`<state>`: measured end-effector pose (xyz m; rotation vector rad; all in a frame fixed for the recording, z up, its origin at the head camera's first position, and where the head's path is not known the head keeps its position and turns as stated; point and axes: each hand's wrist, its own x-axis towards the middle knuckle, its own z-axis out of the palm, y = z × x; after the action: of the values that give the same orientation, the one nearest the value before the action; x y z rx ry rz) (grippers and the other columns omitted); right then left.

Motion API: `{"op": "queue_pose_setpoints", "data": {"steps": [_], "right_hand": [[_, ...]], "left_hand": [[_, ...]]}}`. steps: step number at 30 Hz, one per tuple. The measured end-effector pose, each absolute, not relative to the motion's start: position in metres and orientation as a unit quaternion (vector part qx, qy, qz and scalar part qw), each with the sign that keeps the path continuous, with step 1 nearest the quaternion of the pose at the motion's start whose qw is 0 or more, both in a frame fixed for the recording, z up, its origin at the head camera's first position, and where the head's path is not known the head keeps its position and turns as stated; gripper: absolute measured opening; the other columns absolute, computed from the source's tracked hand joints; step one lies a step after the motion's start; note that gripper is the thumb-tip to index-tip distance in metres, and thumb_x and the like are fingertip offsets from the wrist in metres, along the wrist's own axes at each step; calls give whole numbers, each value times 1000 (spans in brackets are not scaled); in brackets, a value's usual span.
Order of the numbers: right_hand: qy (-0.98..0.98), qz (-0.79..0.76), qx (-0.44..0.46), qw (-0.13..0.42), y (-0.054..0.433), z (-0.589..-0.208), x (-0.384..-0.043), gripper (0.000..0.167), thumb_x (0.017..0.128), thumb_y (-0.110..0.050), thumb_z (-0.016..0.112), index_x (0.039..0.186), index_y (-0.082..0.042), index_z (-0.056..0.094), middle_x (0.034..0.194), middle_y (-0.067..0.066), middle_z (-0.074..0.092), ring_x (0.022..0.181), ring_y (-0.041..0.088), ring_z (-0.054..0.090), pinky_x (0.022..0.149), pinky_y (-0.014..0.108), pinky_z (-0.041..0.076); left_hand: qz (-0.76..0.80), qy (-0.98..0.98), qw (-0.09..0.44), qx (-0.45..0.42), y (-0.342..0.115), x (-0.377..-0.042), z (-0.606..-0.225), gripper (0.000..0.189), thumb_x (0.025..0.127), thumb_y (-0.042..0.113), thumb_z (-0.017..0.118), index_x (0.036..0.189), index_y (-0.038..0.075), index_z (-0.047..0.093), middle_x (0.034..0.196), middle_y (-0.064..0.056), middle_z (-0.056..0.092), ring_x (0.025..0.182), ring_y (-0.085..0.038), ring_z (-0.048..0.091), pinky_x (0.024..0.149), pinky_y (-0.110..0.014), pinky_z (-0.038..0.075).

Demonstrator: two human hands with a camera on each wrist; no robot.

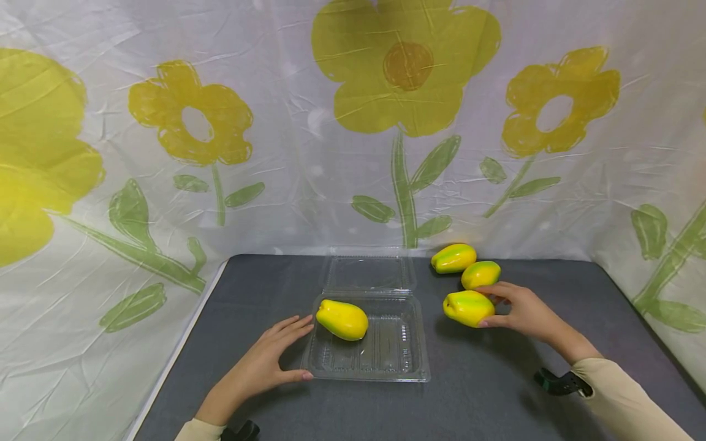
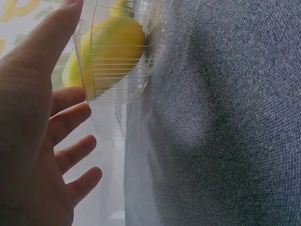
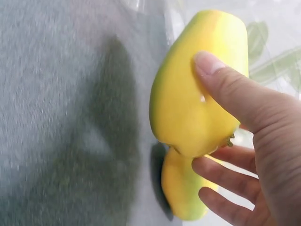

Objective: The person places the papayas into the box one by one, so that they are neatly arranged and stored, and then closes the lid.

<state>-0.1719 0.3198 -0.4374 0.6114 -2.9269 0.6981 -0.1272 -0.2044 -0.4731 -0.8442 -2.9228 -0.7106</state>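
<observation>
The clear plastic clamshell container (image 1: 388, 346) has its hinged lid (image 1: 366, 272) laid back behind it, which leaves the tray uncovered from above. Inside, toward the container's left side, lies one papaya (image 1: 343, 320), the ridged walls probably keeping it from rolling away.

At the container's left edge, the left hand (image 1: 270, 355) is relaxed, grasping nothing, thumb and fingers spread along the rim, perhaps to steady so light a shell; contact is hard to tell.

Right of the container, the right hand (image 1: 521, 312) grasps a yellow-green papaya (image 1: 467, 307), thumb against the near flank and fingers beyond, likely because opposed pressure suits a smooth, rounded body. Its separate shadow suggests it is raised. Behind it, to the container's right, sit a middle papaya (image 1: 482, 275) and a rear papaya (image 1: 454, 258).
</observation>
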Motion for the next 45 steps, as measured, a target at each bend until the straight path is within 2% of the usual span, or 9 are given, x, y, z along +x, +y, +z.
{"op": "queue_pose_setpoints", "data": {"steps": [11, 18, 26, 45], "right_hand": [[-944, 263, 193, 52, 293, -431, -170, 72, 73, -43, 84, 133, -9, 63, 121, 8, 70, 96, 20, 66, 80, 38, 57], [-939, 282, 189, 61, 277, -426, -170, 70, 72, -41, 86, 130, -10, 65, 117, 7, 71, 96, 21, 66, 80, 40, 59], [-929, 309, 191, 64, 258, -420, -170, 69, 72, -38, 87, 131, -10, 64, 121, 5, 70, 101, 20, 66, 86, 39, 59], [-921, 344, 173, 63, 214, -415, -171, 67, 72, -39, 87, 130, -12, 66, 119, 6, 70, 97, 20, 66, 84, 42, 57]], "left_hand": [[-234, -935, 7, -268, -203, -127, -474, 92, 72, 65, 75, 148, 21, 48, 159, 4, 39, 147, -34, 36, 109, -68, 35], [-238, -933, 10, -271, -203, -127, -473, 93, 72, 70, 70, 148, 21, 48, 159, 4, 40, 147, -34, 37, 109, -69, 34], [-234, -935, 6, -266, -202, -127, -472, 91, 72, 61, 78, 148, 21, 48, 159, 4, 40, 147, -33, 36, 110, -67, 35], [-236, -934, 3, -269, -203, -127, -471, 95, 72, 73, 67, 148, 19, 48, 159, 2, 40, 147, -36, 36, 109, -69, 34]]}}
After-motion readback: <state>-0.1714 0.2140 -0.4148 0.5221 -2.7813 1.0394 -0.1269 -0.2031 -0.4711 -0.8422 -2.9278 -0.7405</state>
